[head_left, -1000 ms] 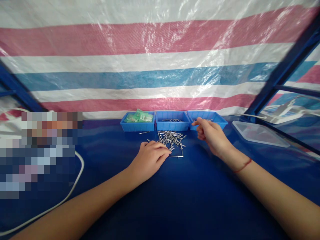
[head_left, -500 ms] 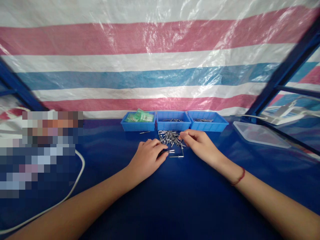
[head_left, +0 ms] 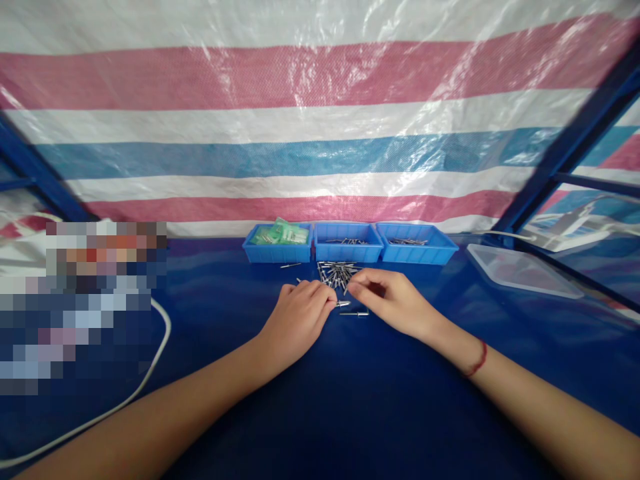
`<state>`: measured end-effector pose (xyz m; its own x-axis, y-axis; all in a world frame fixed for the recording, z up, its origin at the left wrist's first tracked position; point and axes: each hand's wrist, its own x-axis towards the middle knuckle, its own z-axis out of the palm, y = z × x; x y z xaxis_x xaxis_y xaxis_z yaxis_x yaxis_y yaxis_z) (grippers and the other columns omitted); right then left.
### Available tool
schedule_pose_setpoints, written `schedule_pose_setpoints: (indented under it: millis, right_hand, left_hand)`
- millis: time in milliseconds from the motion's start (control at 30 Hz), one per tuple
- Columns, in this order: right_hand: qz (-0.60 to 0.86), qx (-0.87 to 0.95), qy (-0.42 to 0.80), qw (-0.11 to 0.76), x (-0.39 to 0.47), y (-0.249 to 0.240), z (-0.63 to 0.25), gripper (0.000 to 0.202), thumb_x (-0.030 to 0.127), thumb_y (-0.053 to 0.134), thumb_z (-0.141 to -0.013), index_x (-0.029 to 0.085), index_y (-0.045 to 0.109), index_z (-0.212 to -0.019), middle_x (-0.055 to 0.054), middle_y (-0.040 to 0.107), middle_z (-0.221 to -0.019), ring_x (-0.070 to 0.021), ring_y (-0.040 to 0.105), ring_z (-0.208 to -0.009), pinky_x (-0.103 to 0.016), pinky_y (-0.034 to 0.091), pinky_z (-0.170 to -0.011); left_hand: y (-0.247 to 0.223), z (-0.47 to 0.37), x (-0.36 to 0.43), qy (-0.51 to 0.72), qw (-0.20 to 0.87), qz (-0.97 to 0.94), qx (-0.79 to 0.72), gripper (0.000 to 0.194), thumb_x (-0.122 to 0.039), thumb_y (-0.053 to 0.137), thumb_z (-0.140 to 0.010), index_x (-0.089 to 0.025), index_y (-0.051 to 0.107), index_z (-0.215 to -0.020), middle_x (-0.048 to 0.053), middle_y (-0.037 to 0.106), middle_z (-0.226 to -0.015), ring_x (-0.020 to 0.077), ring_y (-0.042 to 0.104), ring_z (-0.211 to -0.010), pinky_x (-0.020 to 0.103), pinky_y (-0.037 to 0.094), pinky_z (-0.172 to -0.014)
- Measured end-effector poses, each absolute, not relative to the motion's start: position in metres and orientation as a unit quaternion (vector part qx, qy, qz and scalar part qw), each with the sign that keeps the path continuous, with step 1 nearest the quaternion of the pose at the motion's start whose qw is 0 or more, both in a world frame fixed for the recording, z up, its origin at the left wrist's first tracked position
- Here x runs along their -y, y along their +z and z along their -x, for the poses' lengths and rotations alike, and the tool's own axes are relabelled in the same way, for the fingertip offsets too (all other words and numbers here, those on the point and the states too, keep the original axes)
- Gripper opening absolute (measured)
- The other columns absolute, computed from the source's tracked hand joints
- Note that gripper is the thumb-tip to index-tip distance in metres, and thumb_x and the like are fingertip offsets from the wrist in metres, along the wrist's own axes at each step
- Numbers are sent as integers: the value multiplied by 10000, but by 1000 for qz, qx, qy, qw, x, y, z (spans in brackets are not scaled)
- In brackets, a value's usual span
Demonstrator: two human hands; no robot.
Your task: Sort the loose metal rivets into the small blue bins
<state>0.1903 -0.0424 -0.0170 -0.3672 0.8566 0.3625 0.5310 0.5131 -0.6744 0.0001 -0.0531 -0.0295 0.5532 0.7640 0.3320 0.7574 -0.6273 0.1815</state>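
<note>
A pile of silver blind rivets (head_left: 336, 272) lies on the dark blue table in front of the bins. My left hand (head_left: 303, 313) is closed at the pile's near left side, pinching a blind rivet (head_left: 343, 304) whose tip sticks out past the thumb and forefinger. At the right edge of the pile, my right hand (head_left: 393, 297) has thumb and forefinger together; what is between them is hidden. Just below the hands, a single rivet (head_left: 354, 313) lies flat. Another loose rivet (head_left: 291, 265) rests near the left bin.
Three blue bins stand along the back: the left bin (head_left: 277, 253) has green-tinted bags, the middle bin (head_left: 347, 253) and right bin (head_left: 419, 255) loose rivets. A clear plastic lid (head_left: 523, 270) lies at right. A white cable (head_left: 163, 340) curves along the left.
My right hand has moved left and slightly nearer, over the pile's right edge. My left thumb and forefinger have closed together. A rivet standing out at the pile's right is no longer visible.
</note>
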Motion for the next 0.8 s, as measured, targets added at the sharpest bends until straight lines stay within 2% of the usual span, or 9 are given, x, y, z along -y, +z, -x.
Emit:
schedule_pose_setpoints:
  millis: [100,233,500,800]
  right_hand:
    - [389,845,167,326,48,-15,-189,95,230,566,-809,170,638,-791,6,556,-685,-102,490,-612,-227,375,-584]
    - [361,863,143,323,52,-13,-187,106,134,540,-811,163,630,-763,-6,571,-720,-101,510,-648,-226,385,-611]
    - [348,850,194,346,54,-10,-182,105,177,547,-837,170,652,-833,-13,586,-730,-103,498,-634,-231,392,-590]
    - [354,841,202,356,56,-12,-181,94,185,558,-830,163,646,-803,1,556,-676,-98,477,-608,-232,387,-576]
  left_hand:
    - [-29,0,53,250,39,-872,-420,156,-230,409,-937,-205,561,-922,-1,633,-895,173,568,-873,343,352,-777]
    - [-26,-1,53,369,85,-846,-376,63,-188,517,-882,-204,570,-912,-14,638,-880,137,588,-853,288,395,-775]
    - [-25,-1,55,445,179,-789,-385,104,-208,587,-820,-192,586,-923,-3,667,-841,122,608,-743,237,468,-694]
    - [-20,0,55,448,189,-786,-383,40,-200,572,-829,-191,610,-820,-23,664,-771,105,598,-703,218,457,-671]
